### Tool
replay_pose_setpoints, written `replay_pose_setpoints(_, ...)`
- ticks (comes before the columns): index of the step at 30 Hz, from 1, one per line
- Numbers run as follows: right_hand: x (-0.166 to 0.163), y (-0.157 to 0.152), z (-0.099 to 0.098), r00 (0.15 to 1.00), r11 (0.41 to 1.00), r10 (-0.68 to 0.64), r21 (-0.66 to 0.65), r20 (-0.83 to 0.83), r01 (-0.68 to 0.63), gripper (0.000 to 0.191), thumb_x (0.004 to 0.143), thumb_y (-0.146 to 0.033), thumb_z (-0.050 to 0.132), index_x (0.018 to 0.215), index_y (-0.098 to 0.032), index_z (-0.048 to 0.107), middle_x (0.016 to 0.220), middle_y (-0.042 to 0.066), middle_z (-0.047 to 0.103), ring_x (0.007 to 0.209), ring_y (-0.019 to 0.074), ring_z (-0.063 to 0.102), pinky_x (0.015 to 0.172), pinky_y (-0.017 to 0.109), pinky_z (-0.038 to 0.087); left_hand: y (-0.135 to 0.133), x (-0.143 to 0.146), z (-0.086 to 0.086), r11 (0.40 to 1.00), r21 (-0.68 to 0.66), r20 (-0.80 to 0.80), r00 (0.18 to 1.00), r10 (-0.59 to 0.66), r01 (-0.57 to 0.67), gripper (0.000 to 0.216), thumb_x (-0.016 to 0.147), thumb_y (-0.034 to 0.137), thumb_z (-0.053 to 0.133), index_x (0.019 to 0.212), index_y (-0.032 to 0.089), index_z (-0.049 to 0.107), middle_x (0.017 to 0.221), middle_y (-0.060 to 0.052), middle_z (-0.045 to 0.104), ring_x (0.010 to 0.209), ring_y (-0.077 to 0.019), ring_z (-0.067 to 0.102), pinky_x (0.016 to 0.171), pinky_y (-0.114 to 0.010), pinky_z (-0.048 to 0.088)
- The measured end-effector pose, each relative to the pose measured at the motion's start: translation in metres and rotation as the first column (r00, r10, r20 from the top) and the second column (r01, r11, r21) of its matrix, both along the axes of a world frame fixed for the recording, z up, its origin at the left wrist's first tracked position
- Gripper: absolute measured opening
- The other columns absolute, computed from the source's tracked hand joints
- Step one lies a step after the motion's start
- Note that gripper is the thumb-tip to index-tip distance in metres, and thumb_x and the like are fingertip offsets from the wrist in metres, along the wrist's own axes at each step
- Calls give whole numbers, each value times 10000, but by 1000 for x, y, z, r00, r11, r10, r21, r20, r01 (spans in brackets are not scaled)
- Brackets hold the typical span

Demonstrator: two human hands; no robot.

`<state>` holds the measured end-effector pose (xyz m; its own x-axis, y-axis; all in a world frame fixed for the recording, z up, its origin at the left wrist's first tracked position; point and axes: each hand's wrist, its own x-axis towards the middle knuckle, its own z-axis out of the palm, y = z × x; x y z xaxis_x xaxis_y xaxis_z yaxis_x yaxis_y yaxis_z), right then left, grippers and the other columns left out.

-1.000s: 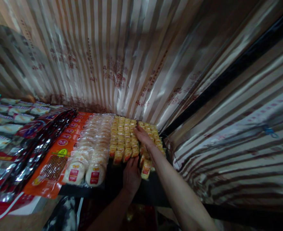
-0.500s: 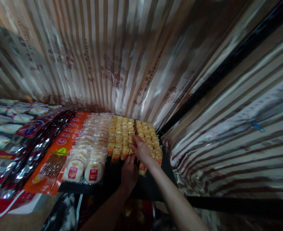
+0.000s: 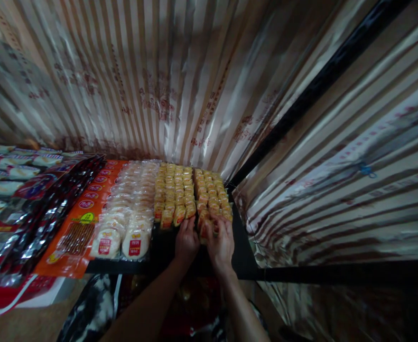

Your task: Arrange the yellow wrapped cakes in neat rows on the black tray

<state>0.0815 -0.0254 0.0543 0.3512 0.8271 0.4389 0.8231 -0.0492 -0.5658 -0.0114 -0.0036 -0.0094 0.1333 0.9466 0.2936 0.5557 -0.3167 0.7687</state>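
Observation:
Small yellow snack packets with red labels [image 3: 175, 190] stand in tight rows on a black shelf [image 3: 166, 247], in two blocks with a narrow gap between. My left hand [image 3: 187, 242] is at the front edge of the left block, its fingers stretched out against the front packets. Over at the right block, my right hand [image 3: 222, 240] has its fingers curled around the front packets [image 3: 203, 223]. The fingers partly cover these packets, so I cannot make out exactly how many are held.
Left of the yellow packets lie clear-wrapped round white crackers [image 3: 134, 242], orange snack bags [image 3: 77, 237], dark shiny packages [image 3: 48, 223] and white-wrapped items [image 3: 20, 171]. Striped sheeting [image 3: 152, 85] hangs behind, with a slanted black pole [image 3: 301, 104] at the right.
My right hand has moved from the left block to the front of the right block. My left hand stays by the left block's front packets. The view has shifted slightly.

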Motion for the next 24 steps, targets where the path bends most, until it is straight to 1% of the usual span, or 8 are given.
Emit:
replay_pose_setpoints(2, 1, -18, -14, 997, 999, -49, 0, 52, 49, 366, 847, -405, 437, 1104, -169, 548, 1054, 117, 563, 1034, 219, 517, 882, 370, 446, 0, 0, -3, 1000, -8, -11, 1000, -2, 2, 457, 776, 91, 341, 1208, 64, 490, 1150, -138, 563, 1126, -199, 483, 984, -329, 400)
replay_pose_setpoints(4, 0, -28, -27, 992, 997, -67, -24, 104, 70, 406, 839, -418, 453, 1142, -155, 515, 1056, 119, 570, 1021, 221, 525, 841, 357, 465, 0, 0, -4, 1000, -16, -19, 1000, 3, -3, 456, 778, 92, 342, 1207, 61, 492, 1150, -144, 563, 1123, -209, 487, 982, -343, 404)
replay_pose_setpoints(7, -2, -32, -41, 987, 994, -75, -64, 143, 84, 463, 833, -444, 459, 1192, -151, 474, 1056, 120, 585, 970, 220, 552, 779, 337, 484, -1, 0, -1, 999, -37, -28, 1000, 10, -11, 459, 777, 82, 339, 1208, 64, 497, 1142, -145, 567, 1114, -211, 496, 980, -352, 408)
replay_pose_setpoints(9, -2, -31, -46, 986, 993, -88, -62, 144, 98, 479, 841, -452, 443, 1215, -153, 454, 1049, 118, 594, 939, 218, 565, 762, 331, 486, -2, 0, 2, 999, -54, -27, 1000, 8, -10, 463, 778, 80, 338, 1213, 63, 495, 1133, -145, 570, 1106, -211, 501, 971, -350, 416)
replay_pose_setpoints(13, -2, -27, -50, 986, 996, -82, -9, 142, 84, 477, 862, -414, 422, 1247, -133, 417, 1079, 133, 587, 986, 227, 541, 820, 348, 467, -3, 0, 7, 998, -68, -17, 1000, -3, 2, 453, 790, 92, 335, 1213, 66, 494, 1109, -145, 578, 1091, -211, 506, 945, -348, 437)
replay_pose_setpoints(16, -3, -24, -49, 987, 999, -39, 1, 155, 39, 448, 874, -360, 408, 1267, -145, 401, 1121, 131, 568, 1029, 229, 507, 869, 368, 442, -2, 0, 7, 998, -61, -7, 1000, -10, 9, 439, 801, 106, 335, 1207, 93, 499, 1101, -131, 580, 1079, -203, 514, 936, -340, 443)
replay_pose_setpoints(19, -6, -19, -48, 988, 1000, -24, 6, 153, 23, 441, 877, -350, 398, 1267, -145, 406, 1131, 139, 550, 1054, 237, 478, 884, 386, 430, -2, 0, 5, 999, -51, -12, 1000, 0, 0, 415, 815, 131, 335, 1188, 91, 513, 1096, -135, 581, 1064, -207, 524, 940, -347, 440)
replay_pose_setpoints(24, -13, -12, -50, 996, 999, -25, 41, 80, 22, 432, 876, -350, 391, 1250, -136, 421, 1138, 151, 518, 1051, 238, 472, 902, 401, 423, -1, 1, 3, 999, -18, -1, 999, 33, -33, 379, 827, 163, 347, 1147, 96, 538, 1070, -131, 584, 1016, -202, 549, 925, -337, 445)
